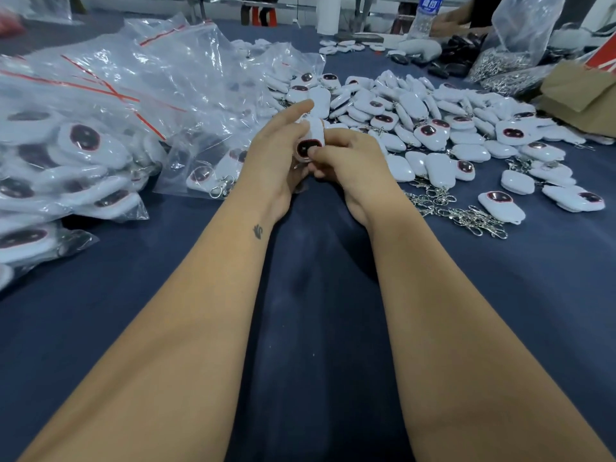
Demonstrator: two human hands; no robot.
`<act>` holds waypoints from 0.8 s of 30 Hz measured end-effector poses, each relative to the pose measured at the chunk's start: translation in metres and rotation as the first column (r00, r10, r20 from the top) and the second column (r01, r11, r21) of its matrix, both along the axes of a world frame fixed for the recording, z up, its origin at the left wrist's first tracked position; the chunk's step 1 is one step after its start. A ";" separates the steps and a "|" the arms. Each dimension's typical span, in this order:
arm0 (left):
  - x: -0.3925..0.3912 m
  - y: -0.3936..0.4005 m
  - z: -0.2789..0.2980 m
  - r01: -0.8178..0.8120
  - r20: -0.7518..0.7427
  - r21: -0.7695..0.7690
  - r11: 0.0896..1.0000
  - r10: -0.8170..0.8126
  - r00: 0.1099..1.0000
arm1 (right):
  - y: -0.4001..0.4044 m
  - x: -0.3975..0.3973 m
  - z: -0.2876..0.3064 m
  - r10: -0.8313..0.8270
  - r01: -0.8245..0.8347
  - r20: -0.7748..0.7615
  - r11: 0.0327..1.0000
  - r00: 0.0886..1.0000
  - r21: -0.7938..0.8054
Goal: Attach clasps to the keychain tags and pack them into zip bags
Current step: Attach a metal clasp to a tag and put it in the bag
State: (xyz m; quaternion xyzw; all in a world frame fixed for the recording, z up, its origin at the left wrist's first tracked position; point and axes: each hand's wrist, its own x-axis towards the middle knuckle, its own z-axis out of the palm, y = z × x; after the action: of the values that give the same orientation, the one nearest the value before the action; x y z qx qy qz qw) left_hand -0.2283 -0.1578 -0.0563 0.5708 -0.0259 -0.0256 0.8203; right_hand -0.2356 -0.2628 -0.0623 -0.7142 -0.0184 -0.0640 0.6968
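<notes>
Hands meeting above the middle of the worktop [316,295], both on one white keychain tag [311,141]. Left hand [280,151] curled round the tag from behind, index finger straight and lifted clear; right hand [346,161] pinching the lower front edge, thumb on the dark oval face. Held up close, probably to steady the tag for fitting a clasp, though no clasp visible between the fingers. Loose clasps [460,211] heaped just right of the right wrist, within easy reach. Unfinished tags [433,118] spread toward the far right edge. Filled zip bags [83,145] stacked along the left edge, apparently finished work kept apart from the pile. Water bottle [426,15] at the far edge.
</notes>
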 end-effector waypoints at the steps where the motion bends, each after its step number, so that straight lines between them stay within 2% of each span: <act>1: -0.001 0.000 0.000 -0.021 0.000 -0.002 1.000 0.021 1.000 | 0.001 0.000 0.001 -0.025 0.025 -0.001 0.999 1.000 0.024; 5: 0.001 0.000 -0.003 -0.092 -0.033 -0.068 0.993 0.090 0.995 | -0.001 0.001 0.007 -0.093 0.099 -0.032 0.951 0.995 0.293; 7: 0.003 -0.002 -0.004 -0.110 -0.057 -0.103 0.989 0.104 0.993 | -0.002 0.001 0.007 -0.081 0.089 -0.037 0.936 0.996 0.341; 11: 0.002 0.000 0.002 -0.054 -0.118 -0.143 0.988 0.037 0.992 | -0.001 0.002 0.002 -0.029 0.029 0.000 0.986 1.000 0.166; 14: -0.002 -0.001 0.004 0.072 -0.066 -0.109 0.991 -0.079 0.995 | 0.003 0.004 0.002 -0.001 0.002 -0.028 0.999 1.000 0.037; 18: -0.001 -0.005 0.003 0.051 0.000 -0.075 0.996 -0.051 0.999 | 0.004 0.002 0.001 0.020 -0.021 -0.006 0.999 1.000 -0.036; 21: -0.001 -0.002 0.003 0.014 -0.035 -0.152 0.988 -0.019 0.999 | 0.001 0.002 -0.002 0.042 -0.039 0.052 0.998 0.998 -0.045; 24: -0.002 -0.003 0.003 0.031 -0.052 -0.204 0.979 -0.043 0.998 | 0.001 0.003 -0.002 0.025 -0.023 0.018 0.998 1.000 -0.061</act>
State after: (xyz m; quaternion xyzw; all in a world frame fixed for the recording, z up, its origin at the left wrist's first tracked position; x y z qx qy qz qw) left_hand -0.2299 -0.1606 -0.0531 0.4827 -0.0158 -0.0541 0.8740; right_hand -0.2326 -0.2621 -0.0648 -0.7341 -0.0355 -0.0618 0.6753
